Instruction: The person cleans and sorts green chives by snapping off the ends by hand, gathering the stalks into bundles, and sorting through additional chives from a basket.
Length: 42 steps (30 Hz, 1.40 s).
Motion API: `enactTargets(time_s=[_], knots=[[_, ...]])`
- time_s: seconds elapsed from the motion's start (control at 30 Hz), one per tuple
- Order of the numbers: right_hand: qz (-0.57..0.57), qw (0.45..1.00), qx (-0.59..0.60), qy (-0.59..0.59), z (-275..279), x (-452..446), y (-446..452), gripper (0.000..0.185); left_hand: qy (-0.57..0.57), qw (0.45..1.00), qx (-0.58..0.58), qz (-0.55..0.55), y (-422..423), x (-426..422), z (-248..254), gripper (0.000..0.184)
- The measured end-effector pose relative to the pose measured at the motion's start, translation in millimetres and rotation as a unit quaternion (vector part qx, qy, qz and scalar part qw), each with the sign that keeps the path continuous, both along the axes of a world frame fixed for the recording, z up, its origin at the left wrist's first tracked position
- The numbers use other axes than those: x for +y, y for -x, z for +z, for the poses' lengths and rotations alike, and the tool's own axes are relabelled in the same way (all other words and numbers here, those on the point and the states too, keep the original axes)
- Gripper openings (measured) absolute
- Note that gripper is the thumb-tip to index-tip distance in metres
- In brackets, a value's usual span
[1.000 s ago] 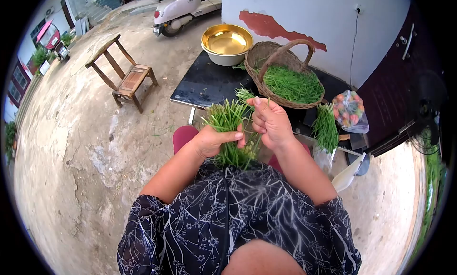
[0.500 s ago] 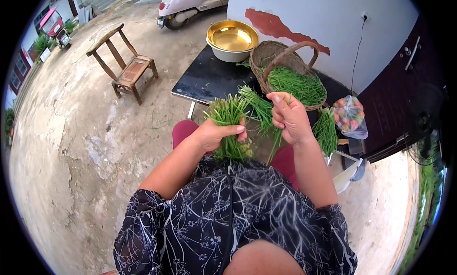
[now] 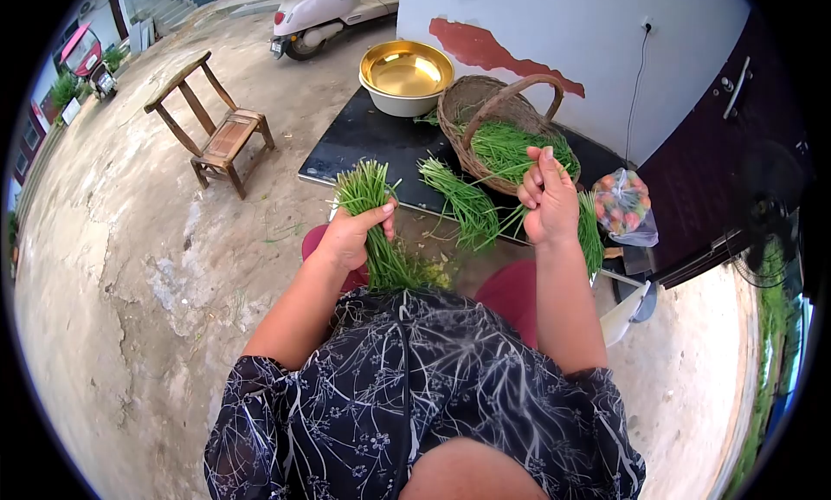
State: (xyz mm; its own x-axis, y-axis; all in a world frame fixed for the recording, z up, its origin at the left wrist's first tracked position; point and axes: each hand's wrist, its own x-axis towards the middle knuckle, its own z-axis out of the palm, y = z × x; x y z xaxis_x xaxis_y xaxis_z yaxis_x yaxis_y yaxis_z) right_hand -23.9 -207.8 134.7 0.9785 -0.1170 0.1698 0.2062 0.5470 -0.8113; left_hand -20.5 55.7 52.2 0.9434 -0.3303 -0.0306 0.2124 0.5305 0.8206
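My left hand (image 3: 353, 238) is closed round a thick bunch of chives (image 3: 363, 187), cut ends up and leaves hanging towards my lap. To the right, my right hand (image 3: 551, 207) is raised in a pinch, with a few thin chive strands at its fingers and below them. Between the hands, a loose pile of chives (image 3: 463, 204) lies over the table's near edge. Behind my right hand stands a wicker basket (image 3: 452, 112) with more chives (image 3: 506, 145) inside. Another bundle of chives (image 3: 590, 236) hangs over the edge, partly hidden by my right wrist.
On the black table (image 3: 346, 141) a gold bowl (image 3: 407, 71) sits in a white basin (image 3: 401, 103). A clear bag of reddish fruit (image 3: 621, 204) is at the right, near a dark door (image 3: 705, 162). A wooden chair (image 3: 227, 141) stands left, a scooter (image 3: 325, 19) behind.
My left hand has moved left with its bunch, away from the pile. My right hand has shifted right and slightly up, towards the basket. The view has turned slightly.
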Motion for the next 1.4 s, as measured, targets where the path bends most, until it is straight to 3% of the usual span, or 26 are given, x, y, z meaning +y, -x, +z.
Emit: enactTargets(time_s=[0.17, 0.27, 0.37, 0.5, 0.63, 0.7, 1.0, 1.1, 1.2, 1.4], knots=[[-0.093, 0.995, -0.015, 0.034, -3.2, -0.9, -6.1, 0.025, 0.023, 1.000, 0.001, 0.011, 2.7, 2.8, 5.4, 0.016], [0.064, 0.998, -0.014, 0.017, -8.2, 15.7, 0.0, 0.025, 0.016, 0.999, -0.013, -0.051, 8.8, -6.9, 12.4, 0.020], [0.168, 0.979, 0.058, 0.099, -11.3, 28.6, 9.5, 0.017, -0.010, 0.997, -0.043, -0.070, 14.0, -16.2, 16.1, 0.022], [0.115, 0.960, 0.059, 0.247, -3.3, 64.7, 22.5, 0.022, 0.001, 0.992, -0.039, -0.123, 20.3, -24.6, 18.4, 0.023], [0.160, 0.964, 0.034, 0.209, -11.4, 66.0, 21.4, 0.018, -0.008, 0.992, -0.056, -0.116, 23.6, -29.9, 18.4, 0.023], [0.080, 0.977, 0.062, 0.190, -10.1, 64.4, 21.5, 0.015, -0.012, 0.994, -0.036, -0.098, 19.6, -26.5, 14.5, 0.021], [0.066, 0.991, 0.065, 0.100, -23.8, 45.4, 11.8, 0.012, -0.026, 0.999, 0.040, -0.013, 15.6, -24.4, 10.6, 0.018], [-0.016, 0.996, 0.041, 0.076, -19.3, 37.6, 7.1, 0.013, -0.025, 0.999, 0.039, -0.013, 10.5, -22.8, 0.7, 0.017], [-0.071, 0.997, 0.010, 0.043, -11.6, 15.6, 1.1, 0.012, -0.044, 0.998, 0.030, 0.036, 5.7, -15.8, -5.2, 0.014], [-0.072, 0.997, -0.025, -0.019, -10.6, -27.0, -6.8, 0.011, -0.033, 0.983, 0.085, 0.156, -12.5, 6.9, -23.9, 0.008]])
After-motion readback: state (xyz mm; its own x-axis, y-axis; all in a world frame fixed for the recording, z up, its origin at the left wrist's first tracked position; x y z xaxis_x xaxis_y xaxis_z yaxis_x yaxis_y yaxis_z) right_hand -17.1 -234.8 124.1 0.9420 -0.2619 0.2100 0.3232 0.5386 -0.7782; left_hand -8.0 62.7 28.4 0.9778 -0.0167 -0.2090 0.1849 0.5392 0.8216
